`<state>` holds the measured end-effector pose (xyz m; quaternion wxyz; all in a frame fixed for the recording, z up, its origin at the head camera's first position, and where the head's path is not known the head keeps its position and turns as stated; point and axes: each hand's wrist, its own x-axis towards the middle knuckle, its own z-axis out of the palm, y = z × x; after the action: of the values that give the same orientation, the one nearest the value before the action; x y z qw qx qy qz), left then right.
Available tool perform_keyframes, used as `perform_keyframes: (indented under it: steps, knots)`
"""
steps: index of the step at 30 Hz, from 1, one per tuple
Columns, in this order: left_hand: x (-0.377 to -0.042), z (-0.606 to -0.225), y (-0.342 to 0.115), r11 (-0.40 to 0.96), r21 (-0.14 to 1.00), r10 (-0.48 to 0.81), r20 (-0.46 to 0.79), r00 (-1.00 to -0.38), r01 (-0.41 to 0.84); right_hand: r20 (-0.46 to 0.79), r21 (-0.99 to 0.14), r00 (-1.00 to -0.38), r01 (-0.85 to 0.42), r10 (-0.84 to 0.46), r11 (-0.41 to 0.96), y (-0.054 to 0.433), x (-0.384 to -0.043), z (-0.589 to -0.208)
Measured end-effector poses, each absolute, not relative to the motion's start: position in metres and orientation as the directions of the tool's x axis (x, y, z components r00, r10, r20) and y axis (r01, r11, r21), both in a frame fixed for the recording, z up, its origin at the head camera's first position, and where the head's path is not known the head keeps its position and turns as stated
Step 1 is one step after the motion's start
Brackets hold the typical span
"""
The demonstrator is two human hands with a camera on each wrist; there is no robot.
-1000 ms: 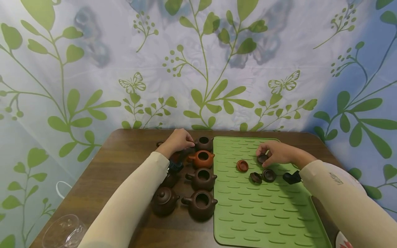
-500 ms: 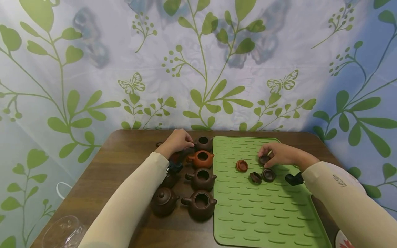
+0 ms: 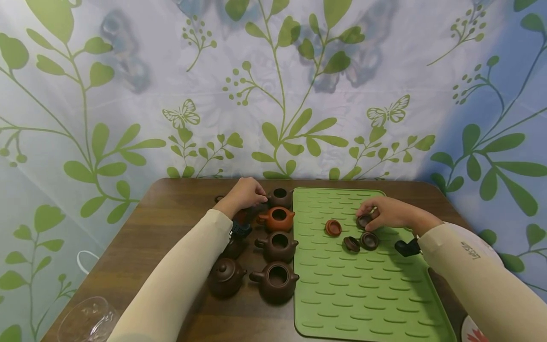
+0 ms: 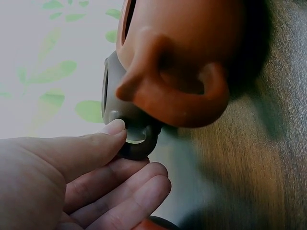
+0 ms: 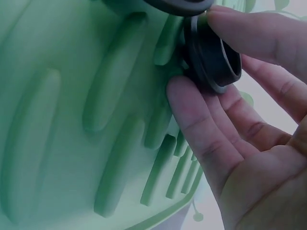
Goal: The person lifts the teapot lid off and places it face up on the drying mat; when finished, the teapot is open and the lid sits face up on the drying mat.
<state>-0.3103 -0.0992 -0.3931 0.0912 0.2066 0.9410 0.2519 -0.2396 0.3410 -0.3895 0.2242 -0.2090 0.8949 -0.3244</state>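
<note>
My left hand (image 3: 245, 194) pinches the handle of a small dark brown teapot (image 4: 125, 103) at the far end of a row, its thumb on top and a finger below. This teapot is lidless. Beside it stands an orange teapot (image 3: 287, 225), then two dark teapots (image 3: 283, 255), all with uncovered openings. Over the green mat (image 3: 325, 294), my right hand (image 3: 391, 213) holds a small dark lid (image 5: 206, 57) between thumb and fingers, hollow side showing. Near it on the mat lie an orange lid (image 3: 333, 228) and two dark lids (image 3: 369, 241).
A lidded dark teapot (image 3: 225, 278) stands left of the row; others behind it are partly hidden by my left arm. A clear plastic container (image 3: 89, 320) sits at the table's near left. A white plate with a red pattern (image 3: 471, 330) shows at lower right.
My right hand has shifted slightly right and nearer with the dark lid, then stays almost still. The left hand keeps its hold on the teapot handle.
</note>
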Motion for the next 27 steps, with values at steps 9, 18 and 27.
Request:
perform_keyframes:
  steps: [9, 18, 27]
  knots:
    - [-0.3082, -0.3922, -0.0987, 0.787, 0.518, 0.431, -0.071, -0.9, 0.336, -0.278, -0.643, -0.827, -0.218, -0.489, 0.734, 0.3449, -0.24, -0.3862]
    - [-0.309, -0.3919, -0.0974, 0.791, 0.505, 0.434, -0.065, -0.899, 0.346, -0.246, -0.598, -0.841, -0.26, -0.482, 0.758, 0.3479, -0.2416, -0.3856]
    - [-0.3106, -0.3929, -0.0992, 0.8, 0.482, 0.438, -0.063, -0.897, 0.357, -0.193, -0.53, -0.857, -0.319, -0.478, 0.786, 0.3478, -0.2411, -0.3839]
